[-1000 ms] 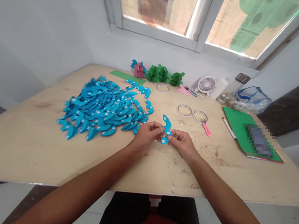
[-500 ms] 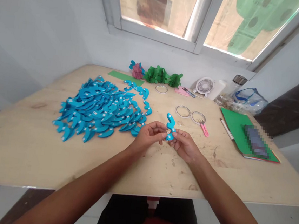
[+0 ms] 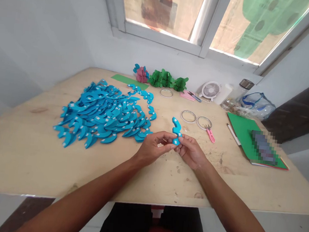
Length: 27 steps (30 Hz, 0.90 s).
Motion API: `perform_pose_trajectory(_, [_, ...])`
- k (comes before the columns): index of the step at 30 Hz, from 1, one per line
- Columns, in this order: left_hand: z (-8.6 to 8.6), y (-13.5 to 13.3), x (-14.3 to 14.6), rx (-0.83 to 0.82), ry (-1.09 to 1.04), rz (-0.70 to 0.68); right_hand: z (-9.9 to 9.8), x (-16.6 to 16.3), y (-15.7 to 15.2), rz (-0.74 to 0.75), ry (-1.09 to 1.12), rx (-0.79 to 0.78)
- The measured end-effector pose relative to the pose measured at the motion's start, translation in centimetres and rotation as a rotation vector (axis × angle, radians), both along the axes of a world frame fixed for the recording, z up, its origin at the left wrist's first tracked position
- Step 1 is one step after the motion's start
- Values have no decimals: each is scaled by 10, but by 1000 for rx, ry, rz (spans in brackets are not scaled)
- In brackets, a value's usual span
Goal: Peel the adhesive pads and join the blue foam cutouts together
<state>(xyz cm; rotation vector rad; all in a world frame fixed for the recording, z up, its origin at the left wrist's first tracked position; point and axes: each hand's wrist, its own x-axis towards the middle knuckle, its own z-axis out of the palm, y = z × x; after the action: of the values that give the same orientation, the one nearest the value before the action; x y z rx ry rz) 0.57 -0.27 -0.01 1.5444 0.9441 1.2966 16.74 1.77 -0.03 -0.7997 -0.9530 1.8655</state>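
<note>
Both my hands meet over the middle of the wooden table (image 3: pixel 29 162). My left hand (image 3: pixel 153 148) and my right hand (image 3: pixel 192 151) pinch the lower end of a curved blue paper piece (image 3: pixel 176 127) with small white tape squares on it; the piece stands upright between my fingertips. To the left lies a big pile of the same blue paper pieces (image 3: pixel 103 111), each with white squares.
Two tape rings (image 3: pixel 189 116) and pink scissors (image 3: pixel 210 134) lie just beyond my hands. A green folder (image 3: pixel 244 133) lies at the right. Green and pink paper decorations (image 3: pixel 166 79), a small white fan (image 3: pixel 211 89), a bottle and a clear bag line the back edge.
The blue piece has turned from lying flat towards me to standing more upright, and both hands have closed in around its lower end. The view shifted slightly.
</note>
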Motion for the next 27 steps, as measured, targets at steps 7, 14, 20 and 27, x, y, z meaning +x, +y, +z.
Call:
perform_pose_trajectory(7, [0, -1, -1, 72, 36, 5, -2, 1, 1, 9, 26, 2])
perform_pose_trajectory(14, [2, -1, -3, 206, 135, 37, -2, -1, -1, 6, 36, -14])
perform_pose_trajectory(20, [3, -2, -2, 317, 210, 71, -2, -1, -1, 10, 48, -29])
perform_pose_trajectory(27, [0, -3, 0, 348, 256, 112, -4, -1, -2, -4, 42, -17])
